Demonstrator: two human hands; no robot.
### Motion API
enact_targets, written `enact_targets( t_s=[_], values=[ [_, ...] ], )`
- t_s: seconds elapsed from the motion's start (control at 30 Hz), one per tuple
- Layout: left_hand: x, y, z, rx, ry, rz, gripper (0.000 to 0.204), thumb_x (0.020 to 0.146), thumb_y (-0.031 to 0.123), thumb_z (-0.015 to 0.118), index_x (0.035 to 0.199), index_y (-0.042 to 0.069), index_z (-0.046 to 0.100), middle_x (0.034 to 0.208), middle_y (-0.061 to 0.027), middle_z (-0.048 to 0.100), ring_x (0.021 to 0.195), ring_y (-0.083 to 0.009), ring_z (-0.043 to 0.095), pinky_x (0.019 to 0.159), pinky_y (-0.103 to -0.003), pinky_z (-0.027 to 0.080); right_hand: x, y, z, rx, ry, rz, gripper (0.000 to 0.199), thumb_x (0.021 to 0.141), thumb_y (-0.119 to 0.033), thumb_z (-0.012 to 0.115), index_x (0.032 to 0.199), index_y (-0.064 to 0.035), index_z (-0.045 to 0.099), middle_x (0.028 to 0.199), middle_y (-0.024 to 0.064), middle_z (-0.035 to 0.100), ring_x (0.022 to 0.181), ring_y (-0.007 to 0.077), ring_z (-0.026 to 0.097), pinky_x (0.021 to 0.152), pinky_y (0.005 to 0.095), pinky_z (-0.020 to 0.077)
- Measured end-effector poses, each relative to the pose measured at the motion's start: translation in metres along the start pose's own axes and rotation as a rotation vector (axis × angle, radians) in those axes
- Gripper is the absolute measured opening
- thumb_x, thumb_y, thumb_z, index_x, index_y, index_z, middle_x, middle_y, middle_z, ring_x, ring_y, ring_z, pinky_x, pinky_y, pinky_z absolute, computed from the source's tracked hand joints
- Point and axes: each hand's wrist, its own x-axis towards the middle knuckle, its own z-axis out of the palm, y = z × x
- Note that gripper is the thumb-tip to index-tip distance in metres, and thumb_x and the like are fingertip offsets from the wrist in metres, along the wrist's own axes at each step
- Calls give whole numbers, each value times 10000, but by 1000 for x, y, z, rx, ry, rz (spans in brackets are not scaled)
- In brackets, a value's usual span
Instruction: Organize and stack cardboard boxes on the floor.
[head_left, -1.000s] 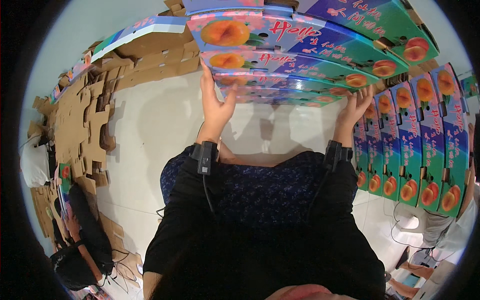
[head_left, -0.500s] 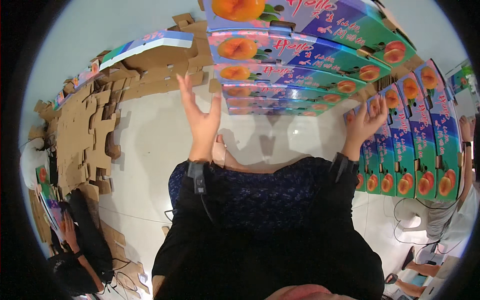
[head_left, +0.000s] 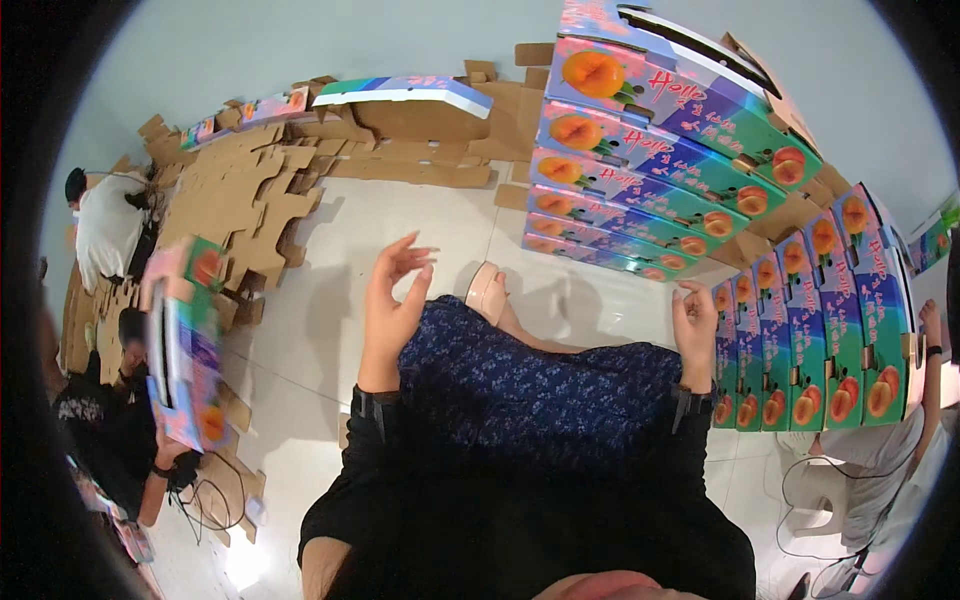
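My left hand (head_left: 393, 308) is raised over the floor in front of me, its fingers slightly bent and spread from the thumb, holding nothing. Loosely curled, my right hand (head_left: 694, 322) also looks empty; it is just left of a row of upright printed fruit cartons (head_left: 806, 335). Ahead of me, to the right, stands a tall stack of purple, blue and green fruit cartons (head_left: 640, 135). Neither hand appears to touch a carton. Below my hands are my dark blue patterned skirt (head_left: 530, 390) and one shoe (head_left: 487, 293).
Flattened brown cardboard (head_left: 225, 200) spreads along the left wall, with a printed carton piece (head_left: 405, 92) on it. At the left, a person in black (head_left: 110, 430) handles a fruit carton (head_left: 188, 345); another in white (head_left: 108, 225) bends beyond. A person's arm (head_left: 931, 350) reaches in at right.
My view has swung left, so the stack appears farther right. Both my hands have lowered toward me, and the right fingers are more curled. At left, the person in black has lifted a carton.
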Motion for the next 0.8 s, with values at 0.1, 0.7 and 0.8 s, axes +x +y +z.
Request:
enact_targets(
  t_s=[0.1, 0.7, 0.8],
  values=[
    [-34, -5, -14, 15, -41, -114, 405, 845, 21, 584, 1241, 19, 496, 1054, -112, 619, 958, -170, 600, 891, -310, 455, -20, 12, 16, 4, -110, 42, 135, 836, -87, 614, 962, -40, 598, 562, -14, 380, 525, 74, 374, 497, 255, 319],
    [-156, -158, -199, 1203, 190, -771, 1121, 604, 547, 744, 1459, 97, 175, 1453, -276, 212, 1348, -475, 158, 1050, -591, 194, -43, 69, 25, -233, -690, 195, 255, 794, -199, 671, 973, -24, 626, 583, 45, 523, 543, 141, 500, 522, 290, 398],
    [-178, -179, -200, 1342, 50, -860, 1218, 557, 608, 745, 1474, 121, 109, 1483, -278, 121, 1382, -444, 78, 1046, -638, 123, -45, 69, 26, -234, -694, 178, 241, 808, -180, 659, 983, -17, 623, 591, 23, 502, 550, 113, 467, 524, 273, 379]
  ],
)
